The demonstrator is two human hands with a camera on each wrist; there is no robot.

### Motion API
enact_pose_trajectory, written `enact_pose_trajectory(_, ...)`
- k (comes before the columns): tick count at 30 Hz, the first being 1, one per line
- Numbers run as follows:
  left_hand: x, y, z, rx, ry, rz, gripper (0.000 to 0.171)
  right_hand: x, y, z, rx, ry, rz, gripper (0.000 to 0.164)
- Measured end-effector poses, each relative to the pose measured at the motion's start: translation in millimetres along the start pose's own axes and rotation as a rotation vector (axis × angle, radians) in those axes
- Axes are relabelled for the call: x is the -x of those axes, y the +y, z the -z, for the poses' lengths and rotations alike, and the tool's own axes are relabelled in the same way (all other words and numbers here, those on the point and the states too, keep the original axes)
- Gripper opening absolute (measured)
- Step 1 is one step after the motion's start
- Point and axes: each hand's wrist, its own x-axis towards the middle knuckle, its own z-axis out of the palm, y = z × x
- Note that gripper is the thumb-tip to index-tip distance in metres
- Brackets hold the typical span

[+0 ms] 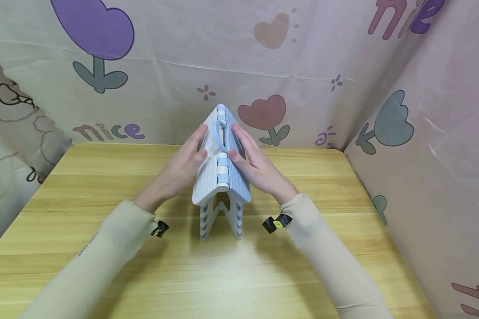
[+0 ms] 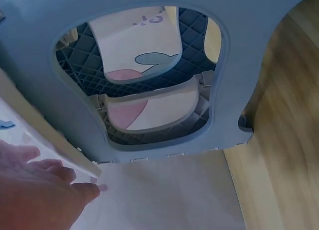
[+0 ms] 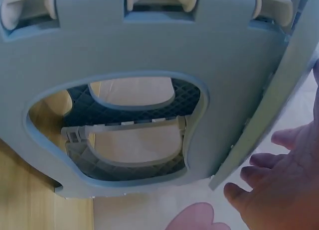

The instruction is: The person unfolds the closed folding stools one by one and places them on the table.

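A light blue and white folding step stool (image 1: 208, 184) stands partly folded on the table, its two top panels sloping down from a raised hinge ridge. A pale blue carry handle (image 1: 217, 139) sits along that ridge. My left hand (image 1: 183, 160) rests with straight fingers against the left panel. On the opposite side, my right hand (image 1: 261, 166) lies against the right panel, fingers straight too. Both wrist views show the stool's legs (image 2: 239, 65) with large cut-out openings, and the hands outside the panels. A grey brace (image 3: 134, 126) shows through an opening in the right wrist view.
The wooden table (image 1: 231, 279) extends around the stool. Behind it hangs a pale cloth (image 1: 175, 102) printed with flowers and letters, and another cloth (image 1: 435, 186) hangs along the right side. A small black device (image 1: 277, 223) is strapped at the right wrist.
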Motion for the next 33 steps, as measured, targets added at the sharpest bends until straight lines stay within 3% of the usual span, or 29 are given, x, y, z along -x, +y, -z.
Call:
enact_pose_trajectory(7, -2.6, 2.4, -2.5, -0.004, -0.042, -0.019, 0.069, -1.8, -1.6, 0.5, -0.036, -0.039, -0.023, 0.111)
enact_pose_trajectory(16, -4.5, 10.1, -1.7, 0.026, -0.053, 0.032, 0.074, -2.4, -2.9, 4.3, -0.085, -0.065, -0.059, 0.111)
enact_pose_trajectory(26, -7.0, 14.5, -2.1, 0.197, -0.047, 0.034, 0.079, -2.3, -4.1, 4.6, -0.127, -0.068, -0.063, 0.112)
enact_pose_trajectory(33, -6.1, 17.6, 0.0, 0.170, -0.039, 0.063, 0.077, 0.2, -4.3, 7.1, -0.144, -0.060, -0.078, 0.103)
